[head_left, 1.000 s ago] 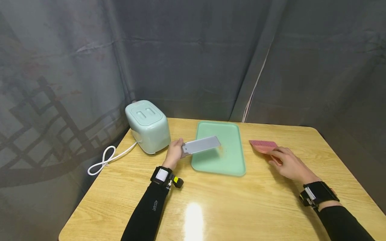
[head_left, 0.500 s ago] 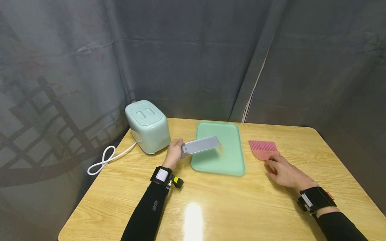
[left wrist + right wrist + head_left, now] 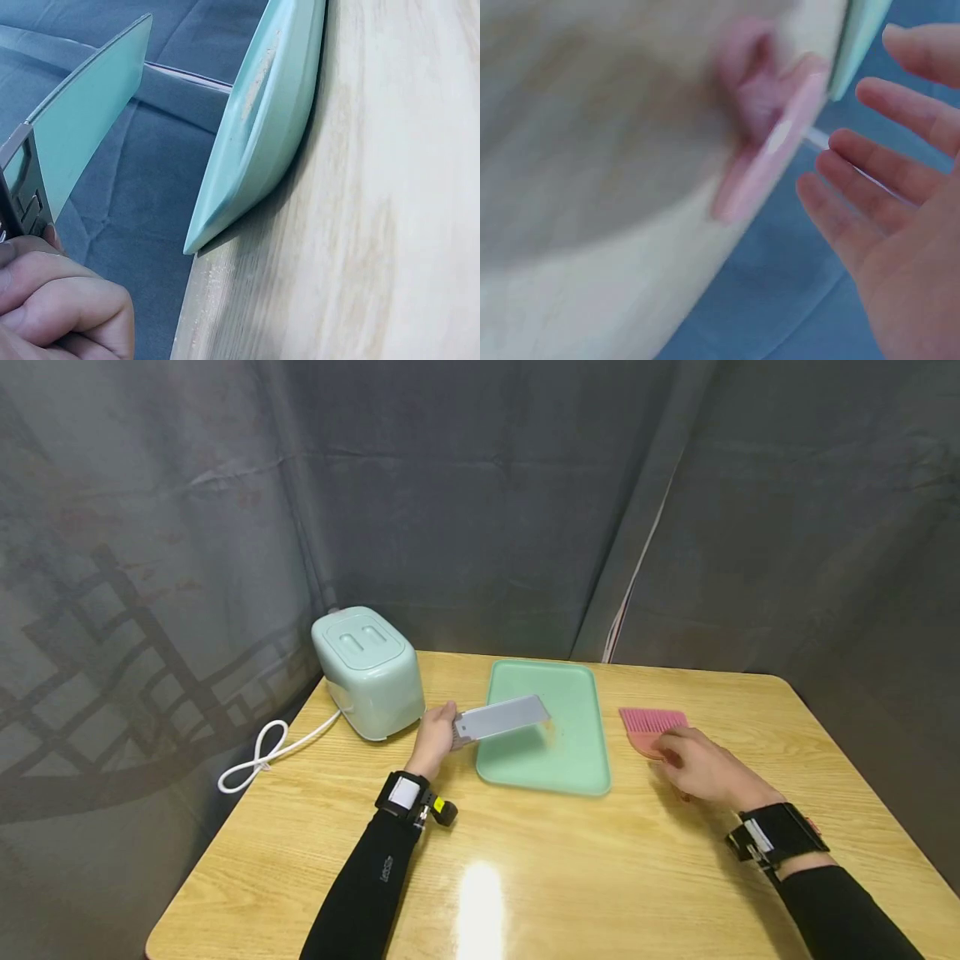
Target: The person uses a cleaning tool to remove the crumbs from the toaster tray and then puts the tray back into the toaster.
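L hand [image 3: 435,739] grips crumb plate [image 3: 501,719] over tray [image 3: 570,768] left edge. R hand [image 3: 693,767], fingers spread, holds nothing, above brush [image 3: 651,727] right of tray. Wood table [image 3: 525,877], grey curtain.

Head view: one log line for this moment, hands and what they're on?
left hand: grips metal crumb tray over green tray | right hand: open, over pink brush handle | toaster: left of tray
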